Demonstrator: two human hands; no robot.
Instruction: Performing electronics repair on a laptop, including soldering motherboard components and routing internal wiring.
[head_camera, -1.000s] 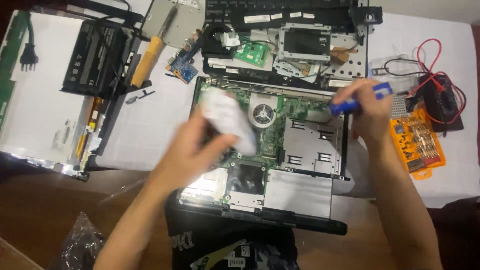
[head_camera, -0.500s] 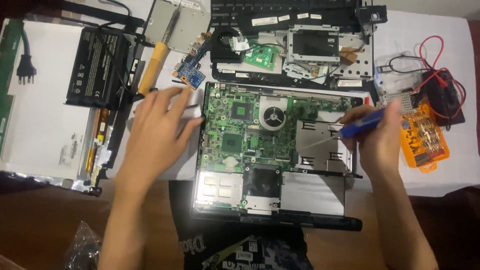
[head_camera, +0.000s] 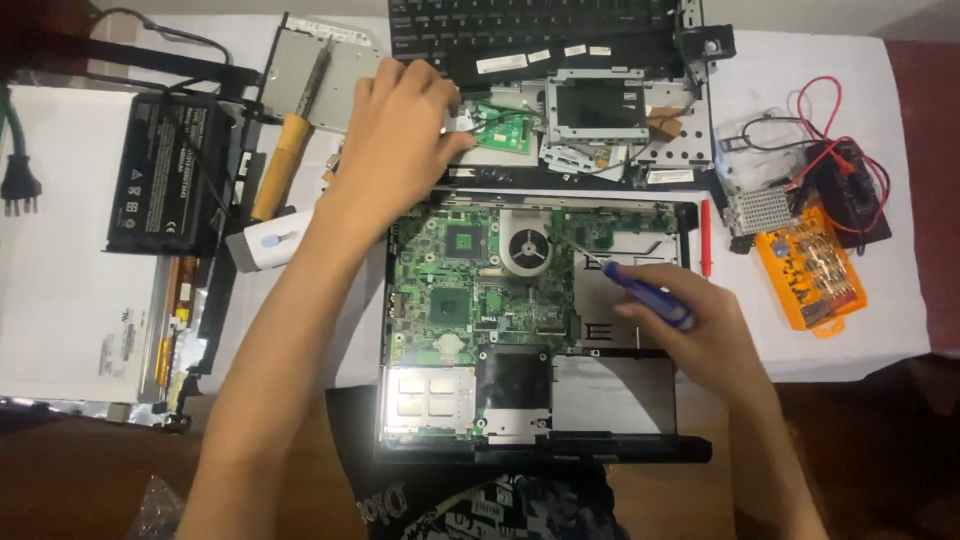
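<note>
An opened laptop base (head_camera: 620, 395) lies in front of me with its green motherboard (head_camera: 465, 300) and round fan (head_camera: 526, 246) exposed. My right hand (head_camera: 705, 335) grips a blue-handled screwdriver (head_camera: 645, 293), its tip pointing up-left toward the board beside the fan. My left hand (head_camera: 400, 135) reaches past the laptop's top edge, fingers curled over small parts next to a green circuit card (head_camera: 508, 127). Whether it holds anything is hidden.
A keyboard panel (head_camera: 530, 30) and metal drive bracket (head_camera: 597, 105) lie at the back. A black battery (head_camera: 165, 185), a yellow-handled soldering iron (head_camera: 285, 150) and a display panel (head_camera: 70, 290) sit left. An orange bit case (head_camera: 810, 270), red wires (head_camera: 835, 120) and a red screwdriver (head_camera: 705, 235) sit right.
My left hand moved from over the motherboard up and away to the parts behind the laptop. My right hand came down and left, bringing the screwdriver over the board.
</note>
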